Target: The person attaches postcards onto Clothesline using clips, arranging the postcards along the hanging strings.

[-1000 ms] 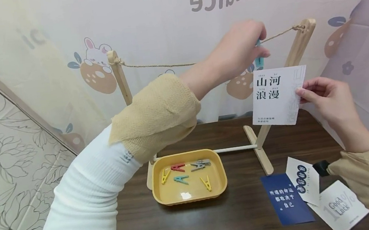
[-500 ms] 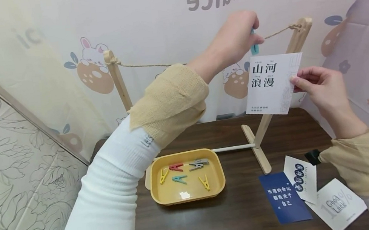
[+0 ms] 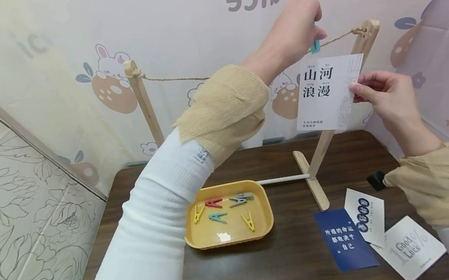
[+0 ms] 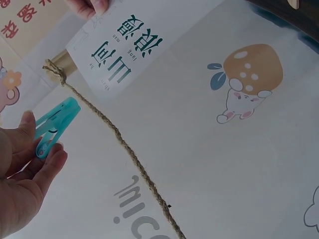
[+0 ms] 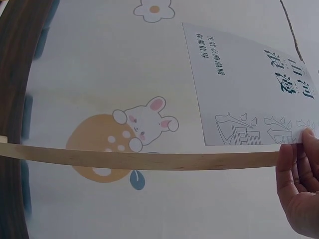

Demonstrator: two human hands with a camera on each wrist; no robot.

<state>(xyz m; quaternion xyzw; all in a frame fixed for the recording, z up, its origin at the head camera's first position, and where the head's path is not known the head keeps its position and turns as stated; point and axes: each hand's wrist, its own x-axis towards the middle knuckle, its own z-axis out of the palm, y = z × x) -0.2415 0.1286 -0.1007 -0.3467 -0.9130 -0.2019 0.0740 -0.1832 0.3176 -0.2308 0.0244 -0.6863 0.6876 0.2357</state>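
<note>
My left hand [image 3: 297, 30] pinches a teal clothespin [image 4: 57, 125] between thumb and fingers, its tips pointing at the twine line [image 4: 118, 137]. In the left wrist view a small gap shows between clothespin and twine. My right hand [image 3: 390, 98] pinches the right edge of a white card [image 3: 324, 101] with dark printed characters. The card hangs upright below the line, near the right wooden post [image 3: 360, 53]. In the head view its top edge lies just under the clothespin. The right wrist view shows my thumb on the card's printed face, at its edge.
A yellow tray [image 3: 231, 242] with several clothespins stands on the dark wooden table [image 3: 239, 272]. To its right lie a blue card [image 3: 346, 241], a white card with dark circles [image 3: 365, 216] and a "Good Luck" card [image 3: 411, 248]. A white rod [image 3: 283, 180] crosses the rack's base.
The right hand has raised the card toward the line. The left hand has also risen, still pinching the clothespin. The tray and the cards on the table have not been moved.
</note>
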